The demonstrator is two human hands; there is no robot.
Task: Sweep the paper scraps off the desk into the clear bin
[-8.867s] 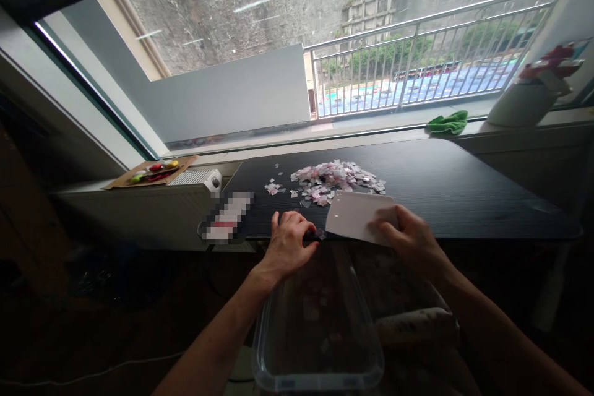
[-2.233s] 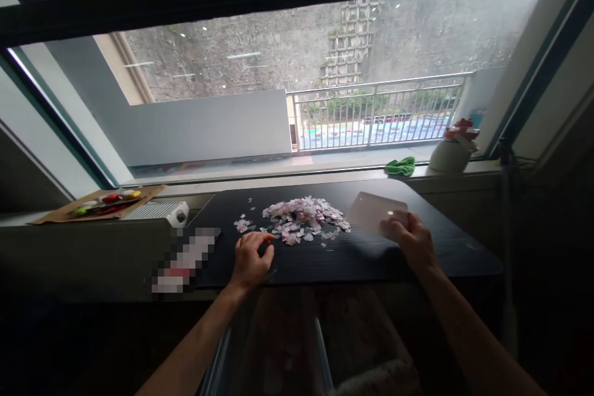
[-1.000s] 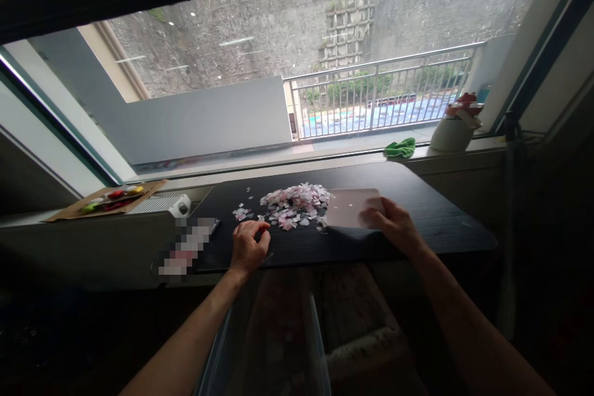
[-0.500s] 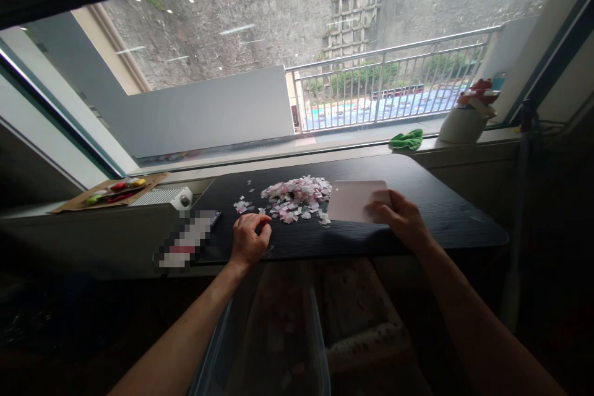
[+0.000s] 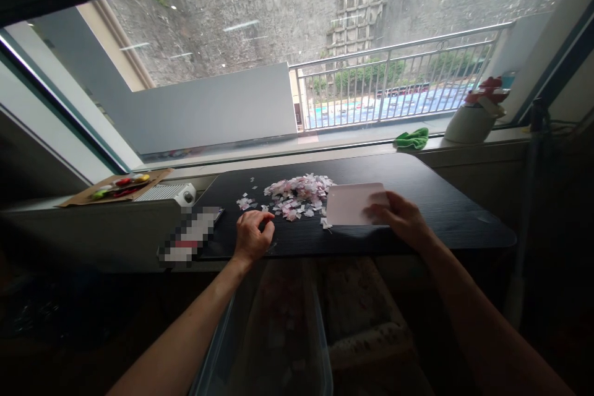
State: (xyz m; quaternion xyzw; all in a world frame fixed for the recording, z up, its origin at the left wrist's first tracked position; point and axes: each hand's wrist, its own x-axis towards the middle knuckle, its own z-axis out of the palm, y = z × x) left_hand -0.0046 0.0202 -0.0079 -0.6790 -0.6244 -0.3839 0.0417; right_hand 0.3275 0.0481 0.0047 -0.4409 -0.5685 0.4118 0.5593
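My right hand (image 5: 403,218) grips the right end of a thin, flat pale pink plastic scraper (image 5: 350,203) with rounded corners. The hand is slightly blurred. At its left edge the scraper meets a heap of small pinkish-white paper scraps (image 5: 301,192), overlapping the heap's right side in this view. A few scraps poke out by its lower left corner. My left hand (image 5: 253,236) is at the front of the black table (image 5: 417,179), just below the heap, with curled fingers and the thumb near the index finger. Nothing shows in it, though its inner fingers are hidden.
A pixelated phone-like object (image 5: 192,236) lies on the table's left end. Below the front edge stands a clear plastic bin (image 5: 325,334). On the sill are a green cloth (image 5: 412,138) and a spray bottle (image 5: 471,122); a white radiator (image 5: 171,193) is at left.
My right hand has shifted the scraper slightly left and toward me along the heap's right side. My left hand has stayed nearly in place. The whole view has moved a little.
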